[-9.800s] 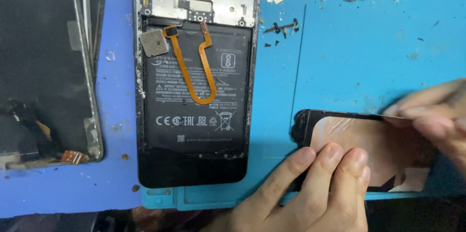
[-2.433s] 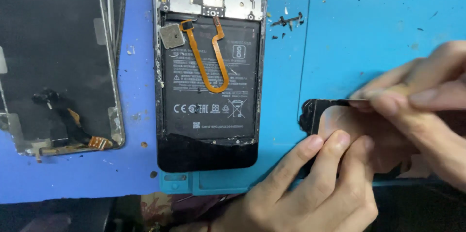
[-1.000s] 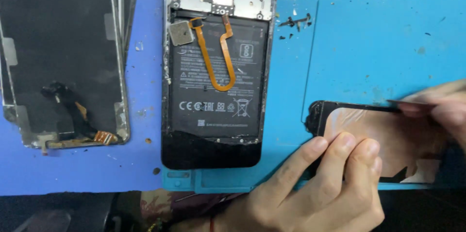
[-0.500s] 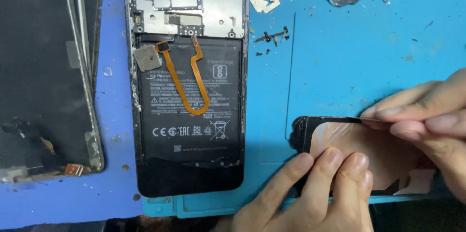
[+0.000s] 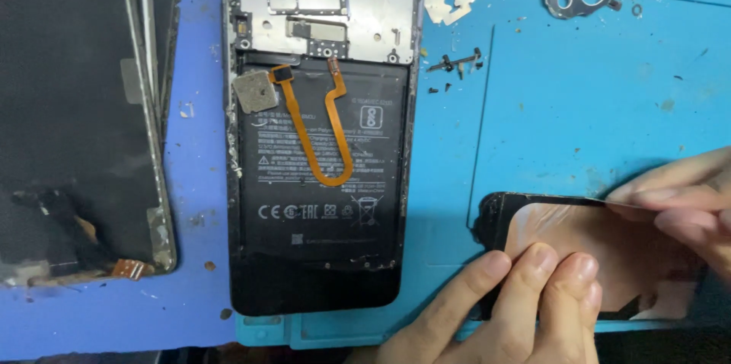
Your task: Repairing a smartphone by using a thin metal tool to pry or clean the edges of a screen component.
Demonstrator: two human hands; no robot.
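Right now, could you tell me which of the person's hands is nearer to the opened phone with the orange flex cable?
Left. The left hand presses the black back cover just right of the opened phone; the right hand works the cover's far edge, farther away.

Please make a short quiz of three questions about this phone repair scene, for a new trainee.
1. True or false: the left hand presses down on the dark panel lying on the blue mat.
2. What lies on the battery of the opened phone?
A. an orange flex cable
B. a screwdriver
C. a coin
3. Fill in: the right hand works at the panel's ____ edge.

Key
1. True: its fingertips rest on the panel's near edge.
2. A: the orange flex cable loops across the battery.
3. Far (upper) edge; what the hand holds there is too thin to identify.
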